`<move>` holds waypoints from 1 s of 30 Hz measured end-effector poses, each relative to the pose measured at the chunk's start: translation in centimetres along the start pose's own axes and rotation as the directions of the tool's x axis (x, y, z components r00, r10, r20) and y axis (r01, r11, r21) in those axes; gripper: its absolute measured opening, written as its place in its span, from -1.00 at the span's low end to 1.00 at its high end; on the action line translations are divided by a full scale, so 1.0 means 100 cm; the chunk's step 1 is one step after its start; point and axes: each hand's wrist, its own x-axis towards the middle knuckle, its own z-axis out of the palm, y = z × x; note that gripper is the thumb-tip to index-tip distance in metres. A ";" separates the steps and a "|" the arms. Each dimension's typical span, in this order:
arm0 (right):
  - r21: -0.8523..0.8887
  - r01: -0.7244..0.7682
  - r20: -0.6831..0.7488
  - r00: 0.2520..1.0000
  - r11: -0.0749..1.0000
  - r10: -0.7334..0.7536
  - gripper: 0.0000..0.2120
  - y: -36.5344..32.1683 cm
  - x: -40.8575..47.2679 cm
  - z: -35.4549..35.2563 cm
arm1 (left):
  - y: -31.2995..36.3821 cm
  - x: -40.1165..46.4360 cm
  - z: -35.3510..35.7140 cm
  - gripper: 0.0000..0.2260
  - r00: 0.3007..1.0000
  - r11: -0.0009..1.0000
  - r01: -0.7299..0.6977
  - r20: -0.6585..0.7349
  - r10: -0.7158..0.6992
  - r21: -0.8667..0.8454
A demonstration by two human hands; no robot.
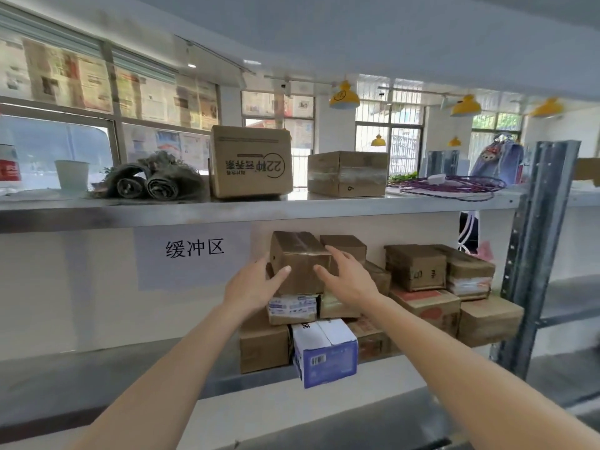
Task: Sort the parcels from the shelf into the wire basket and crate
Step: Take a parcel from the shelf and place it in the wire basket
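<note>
A: Parcel at the top of the pile is getting picked, I think: the brown, tape-wrapped cardboard box (300,261) sitting on the lower steel shelf (130,378).

B: Are the hands holding it?

A: They are closing in on it. The left hand (256,287) is coming at its left face, fingers straight, thumb reaching up the front. The right hand (347,277) is spreading over its right front corner, fingers loose. Both are lying open; neither is curling round the box, and I cannot tell whether the palms are pressing yet.

B: What is lying around the grip?

A: Directly under the hands, a small white and blue printed carton (292,308) is carrying the box. Below that, toward the person, a white and purple carton with a barcode (324,352) is jutting out past the shelf edge. Behind the right hand a second brown box (345,246) is standing close. Farther out on the right, more brown parcels (418,267) are stacking up. Above the hands, the upper shelf is bearing a large brown carton with upside-down print (250,162).

B: And the wire basket and crate?

A: Neither is showing here.

B: So the next move?

A: Likely squeezing both side faces evenly and lifting straight up before drawing it back, so the cartons underneath are not getting dragged off the edge.
</note>
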 end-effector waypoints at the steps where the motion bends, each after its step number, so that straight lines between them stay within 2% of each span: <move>1: 0.036 0.001 0.003 1.000 0.999 -0.001 -0.36 0.001 0.004 0.000 | 0.001 0.006 0.003 -0.31 1.000 0.999 0.018 0.010 -0.018 -0.027; 7: 0.161 0.019 0.081 0.996 0.987 -0.032 -0.38 0.008 0.024 0.007 | 0.002 0.034 0.027 -0.33 0.996 0.991 0.087 0.032 -0.084 -0.100; 11: 0.235 0.005 0.125 0.992 0.972 -0.035 -0.38 0.012 0.037 0.014 | 0.005 0.049 0.035 -0.39 0.986 0.961 0.161 0.072 -0.148 -0.227; 15: 0.296 -0.018 0.131 0.991 0.955 -0.022 -0.42 0.014 0.047 0.018 | 0.006 0.060 0.043 -0.25 0.969 0.894 0.246 0.104 -0.223 -0.375; 17: 0.315 -0.011 0.112 0.993 0.949 -0.026 -0.45 0.016 0.049 0.021 | 0.005 0.064 0.047 -0.15 0.957 0.838 0.290 0.115 -0.267 -0.462; 20: 0.347 -0.001 0.057 0.998 0.938 -0.019 -0.48 0.019 0.050 0.028 | 0.006 0.065 0.053 -0.20 0.947 0.759 0.310 0.111 -0.303 -0.572; 23: 0.395 0.003 -0.021 1.000 0.919 0.006 -0.51 0.023 0.047 0.032 | 0.008 0.057 0.053 -0.14 0.947 0.699 0.302 0.117 -0.301 -0.648; 27: 0.432 0.041 -0.083 0.997 0.901 -0.006 -0.58 0.022 0.035 0.032 | 0.012 0.045 0.050 -0.37 0.961 0.673 0.241 0.075 -0.266 -0.700; 30: 0.426 0.061 -0.109 0.994 0.903 -0.016 -0.62 0.015 0.019 0.029 | 0.013 0.031 0.046 -0.39 0.970 0.659 0.204 0.059 -0.236 -0.724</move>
